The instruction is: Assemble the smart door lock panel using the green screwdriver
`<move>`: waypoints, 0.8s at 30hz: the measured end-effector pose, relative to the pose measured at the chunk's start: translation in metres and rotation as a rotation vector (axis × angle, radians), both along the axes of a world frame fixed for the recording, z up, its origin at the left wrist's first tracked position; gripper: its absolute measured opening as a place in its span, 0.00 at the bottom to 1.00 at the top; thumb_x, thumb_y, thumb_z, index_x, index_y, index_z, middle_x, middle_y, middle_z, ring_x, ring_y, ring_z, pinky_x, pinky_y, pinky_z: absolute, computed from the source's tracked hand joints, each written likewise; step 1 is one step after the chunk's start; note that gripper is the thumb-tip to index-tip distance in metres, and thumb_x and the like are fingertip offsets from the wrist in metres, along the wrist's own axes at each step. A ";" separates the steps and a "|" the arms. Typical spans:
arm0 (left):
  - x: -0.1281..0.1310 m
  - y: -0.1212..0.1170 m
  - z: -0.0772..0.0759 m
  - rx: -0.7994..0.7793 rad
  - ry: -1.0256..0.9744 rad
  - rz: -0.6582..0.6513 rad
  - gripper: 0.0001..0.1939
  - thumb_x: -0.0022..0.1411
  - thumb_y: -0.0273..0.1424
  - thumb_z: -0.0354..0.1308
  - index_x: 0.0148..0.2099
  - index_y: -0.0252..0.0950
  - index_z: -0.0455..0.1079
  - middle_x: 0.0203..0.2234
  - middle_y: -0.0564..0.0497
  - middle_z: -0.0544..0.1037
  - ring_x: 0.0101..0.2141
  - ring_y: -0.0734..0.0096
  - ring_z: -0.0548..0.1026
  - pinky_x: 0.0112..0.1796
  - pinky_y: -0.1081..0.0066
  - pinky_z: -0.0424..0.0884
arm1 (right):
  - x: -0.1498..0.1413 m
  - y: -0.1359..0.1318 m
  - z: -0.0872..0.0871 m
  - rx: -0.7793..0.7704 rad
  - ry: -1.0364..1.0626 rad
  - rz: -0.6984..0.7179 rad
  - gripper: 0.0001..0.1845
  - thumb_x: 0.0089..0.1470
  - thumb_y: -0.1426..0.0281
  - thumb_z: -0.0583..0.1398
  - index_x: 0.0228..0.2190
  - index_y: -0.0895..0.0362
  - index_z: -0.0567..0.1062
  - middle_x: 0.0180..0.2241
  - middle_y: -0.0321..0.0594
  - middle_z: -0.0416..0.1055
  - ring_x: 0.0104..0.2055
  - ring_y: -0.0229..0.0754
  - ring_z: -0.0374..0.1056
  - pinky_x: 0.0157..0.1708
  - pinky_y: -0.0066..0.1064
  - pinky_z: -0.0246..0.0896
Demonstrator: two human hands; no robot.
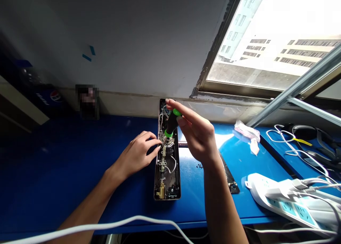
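Note:
A long, narrow black lock housing [176,182] lies open-side up on the blue table, its far end near the wall. Inside it are white wires, metal linkage parts, a round metal piece and a brass cylinder [162,191] at the near end. My right hand [199,134] is closed around the black and green handle of a screwdriver [172,123], which tilts with its shaft down into the housing's middle. Thumb and fingers of my left hand [141,150] pinch at the housing's left rim, beside the screwdriver shaft. The exact tip is hard to make out.
Small dark screws [199,166] lie right of the housing, by a flat black plate [232,185] partly behind my right forearm. A white power strip [282,201] with plugs stands at right. A white cable [119,222] crosses the foreground. A plastic wrapper [246,130] lies near the window.

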State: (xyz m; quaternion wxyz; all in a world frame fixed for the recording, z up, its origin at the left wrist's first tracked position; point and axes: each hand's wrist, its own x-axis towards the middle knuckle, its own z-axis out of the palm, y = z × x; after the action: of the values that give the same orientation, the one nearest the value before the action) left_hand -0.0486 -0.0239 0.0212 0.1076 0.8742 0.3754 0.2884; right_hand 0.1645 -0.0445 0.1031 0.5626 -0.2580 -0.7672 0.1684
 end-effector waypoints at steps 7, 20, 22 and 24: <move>-0.001 -0.001 0.000 -0.018 0.017 0.005 0.13 0.74 0.34 0.55 0.53 0.40 0.79 0.49 0.45 0.78 0.51 0.58 0.75 0.54 0.55 0.76 | 0.001 0.004 -0.004 0.090 0.013 -0.194 0.20 0.61 0.66 0.69 0.54 0.45 0.80 0.42 0.38 0.75 0.43 0.40 0.73 0.44 0.35 0.75; -0.001 -0.001 -0.001 -0.022 0.014 0.008 0.13 0.74 0.34 0.56 0.53 0.40 0.78 0.48 0.46 0.78 0.51 0.58 0.75 0.54 0.56 0.75 | 0.000 0.006 -0.007 0.089 -0.005 -0.177 0.20 0.67 0.66 0.62 0.59 0.43 0.77 0.47 0.40 0.75 0.47 0.41 0.72 0.49 0.38 0.75; 0.000 0.000 -0.002 -0.019 0.015 0.006 0.13 0.74 0.34 0.56 0.53 0.40 0.78 0.48 0.46 0.78 0.51 0.58 0.75 0.53 0.56 0.76 | 0.000 0.006 -0.009 0.004 0.006 -0.061 0.24 0.72 0.69 0.54 0.65 0.46 0.69 0.59 0.44 0.73 0.55 0.43 0.74 0.55 0.41 0.74; -0.001 0.000 -0.002 -0.016 0.023 0.008 0.13 0.74 0.34 0.56 0.53 0.40 0.78 0.48 0.46 0.78 0.51 0.58 0.75 0.53 0.56 0.76 | 0.001 0.005 -0.010 -0.035 0.042 -0.022 0.24 0.71 0.70 0.55 0.65 0.47 0.70 0.59 0.43 0.75 0.54 0.44 0.76 0.52 0.41 0.77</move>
State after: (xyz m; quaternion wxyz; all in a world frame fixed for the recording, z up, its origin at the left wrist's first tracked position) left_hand -0.0493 -0.0239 0.0192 0.1090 0.8750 0.3825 0.2760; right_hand 0.1652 -0.0394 0.0931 0.5758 -0.2725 -0.7492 0.1812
